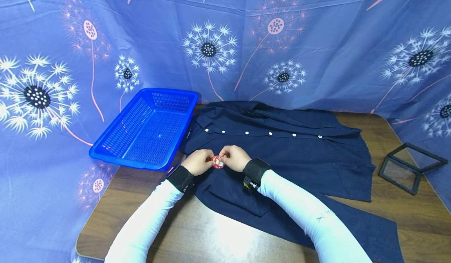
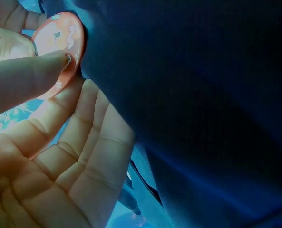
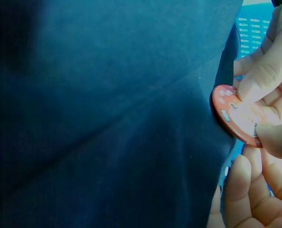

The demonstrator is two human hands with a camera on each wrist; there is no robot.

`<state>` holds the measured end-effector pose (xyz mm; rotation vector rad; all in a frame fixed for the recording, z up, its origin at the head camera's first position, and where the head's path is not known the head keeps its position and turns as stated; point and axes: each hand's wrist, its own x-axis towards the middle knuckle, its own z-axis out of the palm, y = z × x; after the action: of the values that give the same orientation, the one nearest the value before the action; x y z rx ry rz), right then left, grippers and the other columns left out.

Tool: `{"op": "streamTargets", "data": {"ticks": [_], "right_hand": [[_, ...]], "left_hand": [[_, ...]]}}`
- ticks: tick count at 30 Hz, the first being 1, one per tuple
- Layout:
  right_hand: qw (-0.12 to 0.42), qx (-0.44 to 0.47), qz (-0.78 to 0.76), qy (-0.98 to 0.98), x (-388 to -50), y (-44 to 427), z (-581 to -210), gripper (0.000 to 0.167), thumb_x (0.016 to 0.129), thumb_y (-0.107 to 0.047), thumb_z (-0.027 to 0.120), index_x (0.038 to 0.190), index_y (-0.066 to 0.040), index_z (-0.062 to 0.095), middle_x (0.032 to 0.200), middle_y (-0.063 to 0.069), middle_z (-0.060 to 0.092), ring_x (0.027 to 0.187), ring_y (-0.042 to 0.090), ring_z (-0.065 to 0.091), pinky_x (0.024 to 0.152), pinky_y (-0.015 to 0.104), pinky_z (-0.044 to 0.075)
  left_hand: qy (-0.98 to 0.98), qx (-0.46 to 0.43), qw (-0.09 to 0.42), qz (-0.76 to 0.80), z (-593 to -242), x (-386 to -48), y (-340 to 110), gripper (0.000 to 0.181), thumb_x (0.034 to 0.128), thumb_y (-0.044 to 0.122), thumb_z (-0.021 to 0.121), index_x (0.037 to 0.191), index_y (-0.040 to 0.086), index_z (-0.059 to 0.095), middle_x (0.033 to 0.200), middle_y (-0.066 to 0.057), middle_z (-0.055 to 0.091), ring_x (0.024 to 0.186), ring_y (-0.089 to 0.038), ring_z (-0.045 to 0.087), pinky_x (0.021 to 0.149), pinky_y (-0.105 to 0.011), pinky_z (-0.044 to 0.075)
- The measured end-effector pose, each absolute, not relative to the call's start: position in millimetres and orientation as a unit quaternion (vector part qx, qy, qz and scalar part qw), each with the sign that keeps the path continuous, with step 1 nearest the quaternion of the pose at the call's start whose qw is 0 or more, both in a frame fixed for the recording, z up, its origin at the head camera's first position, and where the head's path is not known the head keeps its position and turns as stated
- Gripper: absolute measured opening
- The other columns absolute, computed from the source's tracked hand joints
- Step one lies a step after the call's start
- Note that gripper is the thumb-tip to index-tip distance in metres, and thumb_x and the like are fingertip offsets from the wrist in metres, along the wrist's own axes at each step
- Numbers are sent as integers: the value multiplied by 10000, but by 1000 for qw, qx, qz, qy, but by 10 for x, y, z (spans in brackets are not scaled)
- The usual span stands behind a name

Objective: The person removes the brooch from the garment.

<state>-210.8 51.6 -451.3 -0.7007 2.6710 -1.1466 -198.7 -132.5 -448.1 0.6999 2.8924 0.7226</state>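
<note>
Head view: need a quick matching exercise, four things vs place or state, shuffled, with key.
1. badge
2. basket
3. shirt
4. frame

A. spread out, with white buttons
B. opened out, at the far right
C. held between left hand and right hand
D. bright blue, at the left

Pairs: 1-C, 2-D, 3-A, 4-B

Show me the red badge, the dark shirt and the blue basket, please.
Red badge point(image 1: 217, 163): head view, on its printed face.
Dark shirt point(image 1: 299, 159): head view, on plain cloth below the button row.
Blue basket point(image 1: 149, 136): head view, on its bare floor.
</note>
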Motion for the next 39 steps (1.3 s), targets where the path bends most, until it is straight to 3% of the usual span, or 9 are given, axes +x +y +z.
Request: {"op": "streamTargets", "data": {"ticks": [12, 29, 39], "right_hand": [[10, -271, -300, 915, -2065, 485, -4499, 34, 802, -89, 660, 772, -103, 670, 729, -7, 606, 641, 82, 521, 595, 230, 408], [-40, -297, -220, 928, -2003, 489, -4436, 58, 788, -136, 713, 788, -122, 657, 715, -20, 567, 628, 120, 534, 573, 282, 415], [-56, -324, -200, 923, -1961, 477, -4451, 106, 784, -137, 729, 751, -159, 631, 710, -44, 564, 652, 111, 537, 588, 293, 428]], "left_hand": [[939, 226, 16, 259, -4463, -1957, -1338, 55, 827, 98, 709, 807, 86, 659, 742, 1, 663, 690, -107, 589, 635, -285, 465], [939, 217, -2, 265, -4373, -1918, -1329, 76, 845, 80, 708, 790, 109, 664, 740, 14, 640, 665, -85, 550, 611, -257, 446], [930, 240, -13, 277, -4401, -1857, -1370, 97, 833, 106, 740, 763, 137, 680, 744, 29, 677, 674, -45, 595, 618, -228, 471]]}}
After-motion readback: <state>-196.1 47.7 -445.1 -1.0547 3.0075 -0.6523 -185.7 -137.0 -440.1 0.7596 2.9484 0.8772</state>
